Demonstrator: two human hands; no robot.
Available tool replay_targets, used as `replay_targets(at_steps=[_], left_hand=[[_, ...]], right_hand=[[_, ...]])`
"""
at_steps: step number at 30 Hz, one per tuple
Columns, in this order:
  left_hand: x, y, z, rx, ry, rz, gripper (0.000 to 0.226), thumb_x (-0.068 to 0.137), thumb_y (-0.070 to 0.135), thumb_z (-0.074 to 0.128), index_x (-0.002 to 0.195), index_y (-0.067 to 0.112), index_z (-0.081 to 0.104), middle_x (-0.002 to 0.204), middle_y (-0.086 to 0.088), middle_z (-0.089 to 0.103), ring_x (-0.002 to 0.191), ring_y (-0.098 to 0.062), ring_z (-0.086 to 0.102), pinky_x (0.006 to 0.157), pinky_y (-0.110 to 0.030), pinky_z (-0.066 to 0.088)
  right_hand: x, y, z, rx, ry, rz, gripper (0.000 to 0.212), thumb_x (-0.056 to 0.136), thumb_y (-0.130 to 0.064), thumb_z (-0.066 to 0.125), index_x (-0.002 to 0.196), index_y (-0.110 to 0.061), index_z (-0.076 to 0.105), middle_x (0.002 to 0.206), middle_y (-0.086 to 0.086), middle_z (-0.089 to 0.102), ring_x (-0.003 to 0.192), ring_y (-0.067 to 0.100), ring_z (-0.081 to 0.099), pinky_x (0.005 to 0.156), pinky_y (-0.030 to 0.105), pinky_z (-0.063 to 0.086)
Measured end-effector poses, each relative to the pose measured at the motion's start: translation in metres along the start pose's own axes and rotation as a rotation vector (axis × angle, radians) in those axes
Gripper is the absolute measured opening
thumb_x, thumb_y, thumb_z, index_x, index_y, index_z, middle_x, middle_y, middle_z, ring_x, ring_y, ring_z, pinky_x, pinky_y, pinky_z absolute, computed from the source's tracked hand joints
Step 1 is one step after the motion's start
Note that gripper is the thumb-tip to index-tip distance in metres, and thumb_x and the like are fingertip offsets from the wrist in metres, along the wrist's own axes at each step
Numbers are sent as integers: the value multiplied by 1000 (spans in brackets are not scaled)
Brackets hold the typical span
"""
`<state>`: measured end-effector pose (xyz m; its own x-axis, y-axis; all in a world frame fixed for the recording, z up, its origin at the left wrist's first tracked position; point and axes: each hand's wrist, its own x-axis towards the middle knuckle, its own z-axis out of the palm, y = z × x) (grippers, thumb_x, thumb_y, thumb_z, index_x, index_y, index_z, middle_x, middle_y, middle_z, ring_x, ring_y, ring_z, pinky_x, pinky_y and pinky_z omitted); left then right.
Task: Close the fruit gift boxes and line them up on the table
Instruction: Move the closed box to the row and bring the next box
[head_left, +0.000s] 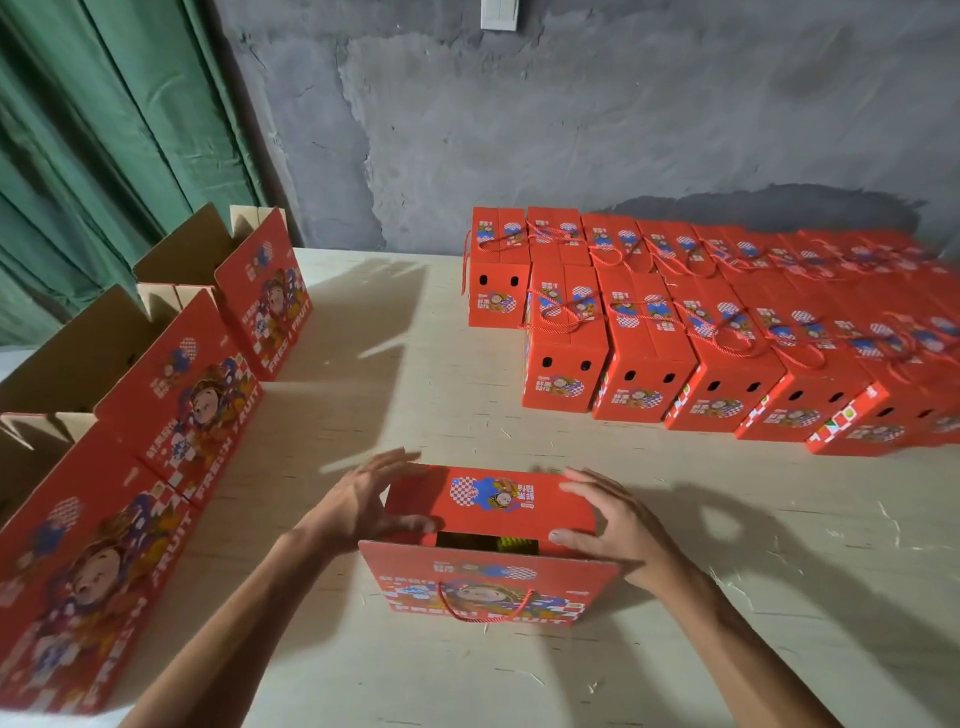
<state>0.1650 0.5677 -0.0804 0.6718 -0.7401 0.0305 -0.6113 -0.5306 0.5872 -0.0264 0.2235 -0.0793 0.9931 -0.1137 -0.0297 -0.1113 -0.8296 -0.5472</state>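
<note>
Standing along the left edge of the tabletop (405, 374), three open boxes (171, 395) form a line from the near left corner toward the far left corner, their top flaps raised and showing plain brown cardboard inside; what they hold cannot be seen. Their red printed sides face the middle of the tabletop. Near the front edge, about midway across, sits the fruit gift box (491, 566) being worked on, red with a cartoon print and a red rope handle (485, 605) hanging down its near face. Its far lid flap (491, 501) is folded down over the top, while a gap remains at the near side, where something dark and something yellow-green show inside. The left hand (358, 501) lies at the left end of the flap, fingers spread and mostly straight, thumb under the flap's near edge. The right hand (615, 525) rests on the right end of the flap, fingers relaxed and lying over its top, pressing rather than gripping. Toward the far right corner, closed boxes (701, 322) stand in two tight rows running along to the right edge, rope handles lying across their lids.
</note>
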Motion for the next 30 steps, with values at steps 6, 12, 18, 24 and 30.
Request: replay_targets(at_steps=[6,12,18,24,30], left_hand=[[11,9,1,121,93,182,57,91,77,48,122,32,65,116,9,68,105,-17,62,86,-36,58],[21,14,-1,282,-130,112,111,73,94,51,149,14,52,143,-4,61,130,-22,57,109,-34,45],[21,19,5,287,-113,108,106,78,89,45,152,13,49,147,-9,57,133,-27,54,112,-36,42],[28,17,9,392,-214,202,74,90,79,32,158,52,19,135,-4,49,117,-22,49,104,-41,42],[23,23,7,617,-277,288,70,98,71,11,162,41,9,161,-16,35,143,-35,40,114,-53,39]], right_hand=[[8,2,0,-303,50,-168,76,83,-74,64,141,-24,63,158,-6,46,143,14,45,115,33,38],[12,4,7,-603,373,-484,58,81,-57,70,110,-8,80,121,16,73,104,29,74,84,41,63],[15,7,14,-717,463,-599,47,90,-49,74,110,-7,80,116,12,76,106,24,74,89,36,60],[8,-12,7,-462,391,-422,49,67,-32,96,109,-9,81,120,18,73,106,35,73,75,45,64],[-7,-8,9,-351,40,-195,48,106,-45,49,153,-46,41,169,-15,14,158,16,6,96,44,58]])
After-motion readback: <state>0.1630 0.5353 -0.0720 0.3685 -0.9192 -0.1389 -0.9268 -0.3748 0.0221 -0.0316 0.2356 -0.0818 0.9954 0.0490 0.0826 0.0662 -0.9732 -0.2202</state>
